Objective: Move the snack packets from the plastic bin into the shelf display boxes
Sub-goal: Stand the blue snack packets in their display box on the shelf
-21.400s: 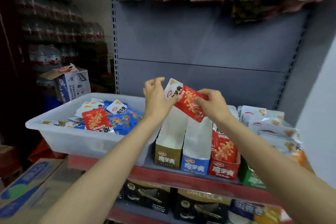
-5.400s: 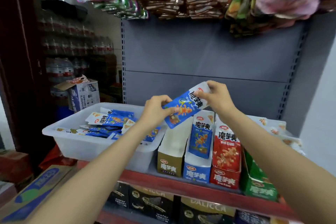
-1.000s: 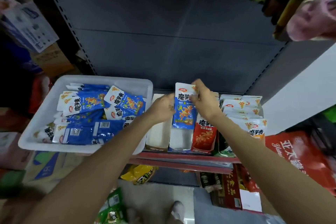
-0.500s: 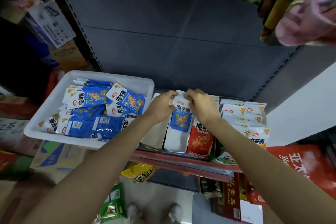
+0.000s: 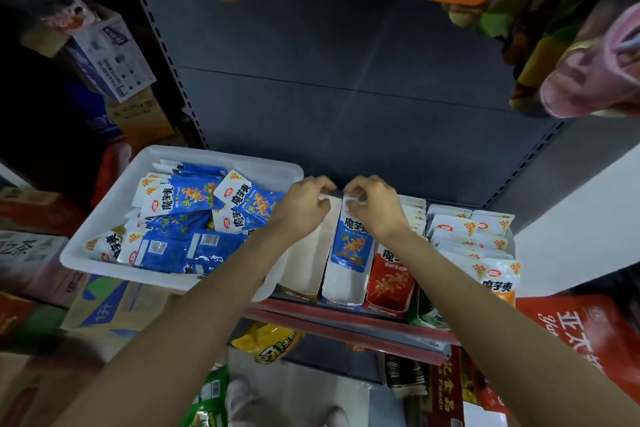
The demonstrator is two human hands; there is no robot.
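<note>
Nearest you, both forearms reach up and forward over the red-edged shelf [image 5: 346, 319]. On it stand the display boxes side by side: an empty white one [image 5: 304, 260], the blue-fronted box [image 5: 343, 284] and a red box [image 5: 388, 284] with a red packet [image 5: 393, 270] in it. A blue snack packet [image 5: 353, 243] stands tilted back in the blue-fronted box. Your right hand [image 5: 375, 208] pinches its white top edge, fingers curled over it. Your left hand [image 5: 304, 204] sits just beside, fingers bent at the back of the empty white box; whether it grips the box wall or the packet's corner is hard to tell. To the left, touching the boxes, the white plastic bin [image 5: 104, 211] holds a loose heap of blue packets [image 5: 183, 218]. Beyond rises the grey back panel [image 5: 346, 80].
</note>
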